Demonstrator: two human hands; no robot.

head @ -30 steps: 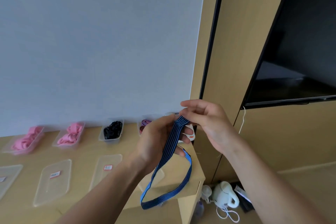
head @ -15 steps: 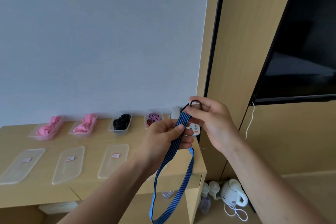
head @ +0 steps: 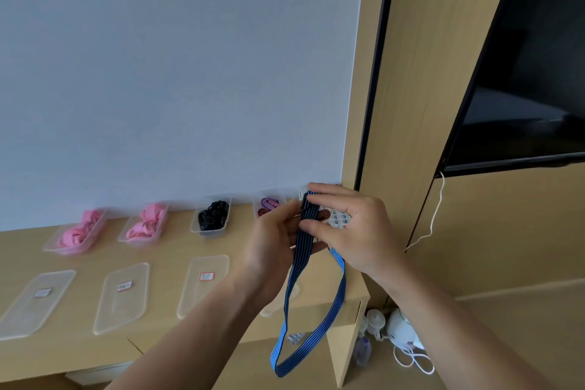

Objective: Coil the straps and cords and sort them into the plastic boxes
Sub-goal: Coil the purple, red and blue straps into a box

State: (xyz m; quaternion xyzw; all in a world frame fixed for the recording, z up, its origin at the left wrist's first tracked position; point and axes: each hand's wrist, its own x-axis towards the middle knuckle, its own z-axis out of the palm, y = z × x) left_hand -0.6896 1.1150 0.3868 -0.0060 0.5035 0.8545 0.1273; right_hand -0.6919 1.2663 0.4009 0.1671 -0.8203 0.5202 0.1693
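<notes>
Pale wooden desk (head: 171,263), blue striped strap (head: 299,258) held above its right end.
Left hand (head: 269,247) and right hand (head: 357,231) pinch its upper part, fingers hiding the top end; its loop dangles past the desk edge.

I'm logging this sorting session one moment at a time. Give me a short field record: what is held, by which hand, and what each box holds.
held: blue striped strap, its loop hanging past the table edge
left hand: grips the strap
right hand: pinches its top end
far-left box: pink straps
second box: pink straps
third box: black cords
fourth box: purple strap
lids: three, flat on the table
</notes>
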